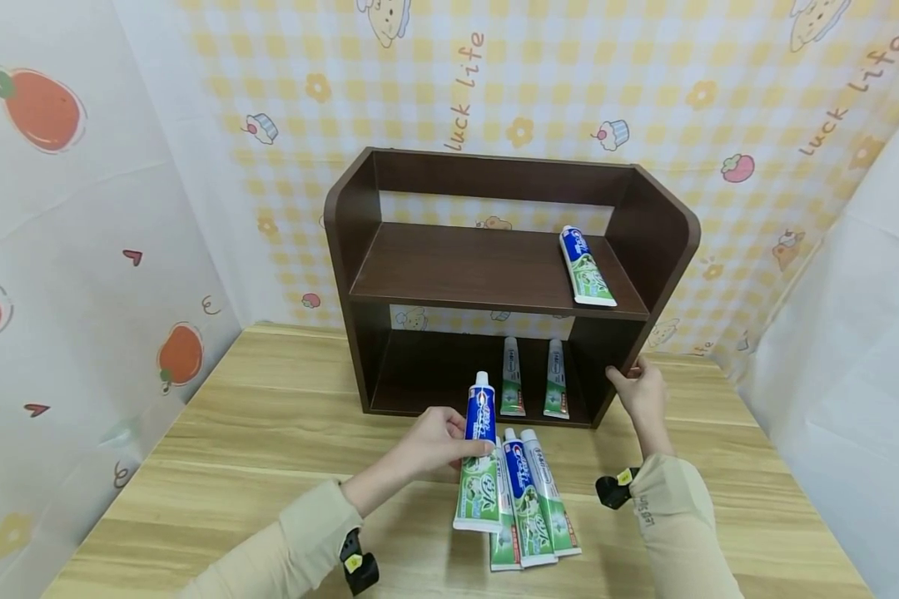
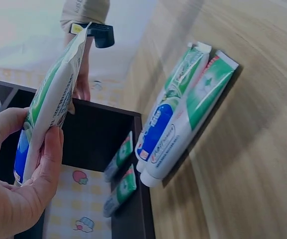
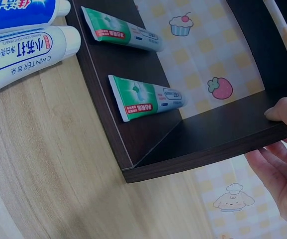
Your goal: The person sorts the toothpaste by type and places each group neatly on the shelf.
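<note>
Currently, the left hand (image 1: 433, 441) grips a toothpaste tube (image 1: 479, 499) with its fingers (image 2: 49, 159); the right hand (image 1: 644, 403) pinches the shelf's side panel (image 3: 218, 132).

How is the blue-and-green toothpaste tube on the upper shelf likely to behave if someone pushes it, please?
The blue-and-green toothpaste tube seems unlikely to roll, as its wide end is flat. Lying down, it should hardly tip. A push would probably make it slide, since the upper shelf looks smooth.
</note>
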Tool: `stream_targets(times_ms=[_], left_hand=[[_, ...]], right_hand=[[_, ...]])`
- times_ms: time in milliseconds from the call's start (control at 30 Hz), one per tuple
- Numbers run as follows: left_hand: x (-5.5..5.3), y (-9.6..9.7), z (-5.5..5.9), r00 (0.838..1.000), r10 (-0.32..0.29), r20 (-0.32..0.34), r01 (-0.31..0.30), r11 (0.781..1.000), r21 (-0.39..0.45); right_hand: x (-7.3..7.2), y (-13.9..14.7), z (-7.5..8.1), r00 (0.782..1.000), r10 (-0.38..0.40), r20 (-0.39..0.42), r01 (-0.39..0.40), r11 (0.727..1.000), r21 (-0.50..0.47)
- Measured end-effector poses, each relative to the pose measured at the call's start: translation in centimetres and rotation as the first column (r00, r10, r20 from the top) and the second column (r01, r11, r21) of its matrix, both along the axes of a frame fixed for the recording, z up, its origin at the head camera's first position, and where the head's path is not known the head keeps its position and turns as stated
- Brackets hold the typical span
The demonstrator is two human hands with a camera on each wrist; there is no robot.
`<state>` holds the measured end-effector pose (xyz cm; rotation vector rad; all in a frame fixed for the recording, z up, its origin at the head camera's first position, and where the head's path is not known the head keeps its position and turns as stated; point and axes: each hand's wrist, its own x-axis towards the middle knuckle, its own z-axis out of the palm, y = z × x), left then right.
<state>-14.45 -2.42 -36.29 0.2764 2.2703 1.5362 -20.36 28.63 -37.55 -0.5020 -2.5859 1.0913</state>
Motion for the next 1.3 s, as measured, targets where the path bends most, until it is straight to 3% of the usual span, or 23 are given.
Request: stream_targets(times_ms=[800, 1133, 1300], left_hand=[[-0.8, 1.0, 4.7, 0.996, 0.005, -0.084, -0.003, 1.000, 0.027], [-2.1, 1.9, 7.4, 0.994, 0.025, -0.110, -0.018, 0.998, 0.067], [-3.4, 2.2, 9.0, 0.993, 0.034, -0.113, -0.026, 0.997, 0.077]], right_hand=[[-0.1, 0.1, -0.1, 1.000, -0.009, -0.002, 0.009, 1.000, -0.004], [0.0, 0.0, -0.2, 1.000, -0.017, -0.015, 0.017, 1.000, -0.008], [0.1, 0.0, 0.0, 1.000, -0.006, -0.008, 0.006, 1.000, -0.001]])
